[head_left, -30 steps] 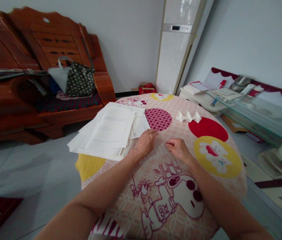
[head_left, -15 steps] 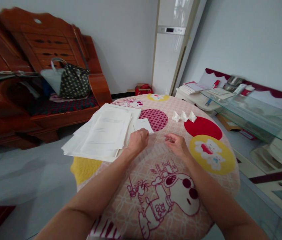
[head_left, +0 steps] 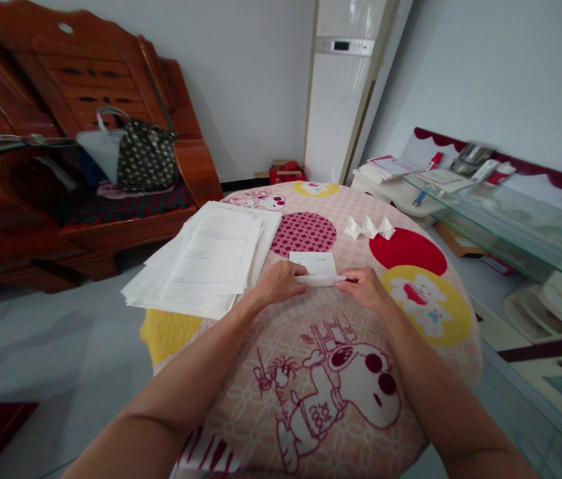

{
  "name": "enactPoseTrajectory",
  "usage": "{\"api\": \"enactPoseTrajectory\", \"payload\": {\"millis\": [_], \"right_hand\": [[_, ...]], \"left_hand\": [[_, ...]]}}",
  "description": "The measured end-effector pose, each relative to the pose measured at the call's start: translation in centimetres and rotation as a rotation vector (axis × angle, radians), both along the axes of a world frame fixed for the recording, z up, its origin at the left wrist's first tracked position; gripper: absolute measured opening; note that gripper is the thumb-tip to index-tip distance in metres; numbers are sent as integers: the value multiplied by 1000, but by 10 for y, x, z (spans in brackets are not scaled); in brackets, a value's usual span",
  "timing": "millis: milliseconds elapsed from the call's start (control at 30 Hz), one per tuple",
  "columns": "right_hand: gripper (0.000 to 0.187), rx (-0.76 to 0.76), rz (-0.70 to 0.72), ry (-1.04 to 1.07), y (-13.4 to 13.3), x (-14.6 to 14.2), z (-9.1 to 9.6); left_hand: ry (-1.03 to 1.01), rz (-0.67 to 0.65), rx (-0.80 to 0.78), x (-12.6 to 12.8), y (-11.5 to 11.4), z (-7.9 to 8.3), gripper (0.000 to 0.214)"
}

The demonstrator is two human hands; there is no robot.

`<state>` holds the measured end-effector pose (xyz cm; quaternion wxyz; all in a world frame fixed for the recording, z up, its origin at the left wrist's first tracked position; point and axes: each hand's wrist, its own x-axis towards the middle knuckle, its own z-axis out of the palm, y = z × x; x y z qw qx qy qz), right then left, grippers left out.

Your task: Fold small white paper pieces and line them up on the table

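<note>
Cloth-covered table — paper stack, sheet, folded shapes

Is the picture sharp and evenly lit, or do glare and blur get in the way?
Head view: pale reflections on the tall white cabinet, shine on the wooden bench; head view: print on the paper stack too faint to read; head view: white paper between left hand and right hand bright, with little detail.

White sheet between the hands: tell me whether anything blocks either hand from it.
Nothing visible does: the left hand and right hand hold the white sheet at its near edge. The paper stack lies to its left; the three white pointed pieces sit beyond it, to the right.
</note>
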<state>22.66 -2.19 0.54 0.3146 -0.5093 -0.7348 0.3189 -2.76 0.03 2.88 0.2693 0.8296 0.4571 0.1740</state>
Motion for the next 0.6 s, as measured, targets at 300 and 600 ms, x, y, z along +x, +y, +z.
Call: {"api": "enactPoseTrajectory", "payload": {"millis": [300, 600], "right_hand": [[25, -416, -28, 195, -3, 9, 7], [56, -207, -393, 162, 2, -17, -8]], "left_hand": [[-236, -37, -516, -18, 17, -16, 26], [-76, 357, -323, 1, 12, -21, 35]]}}
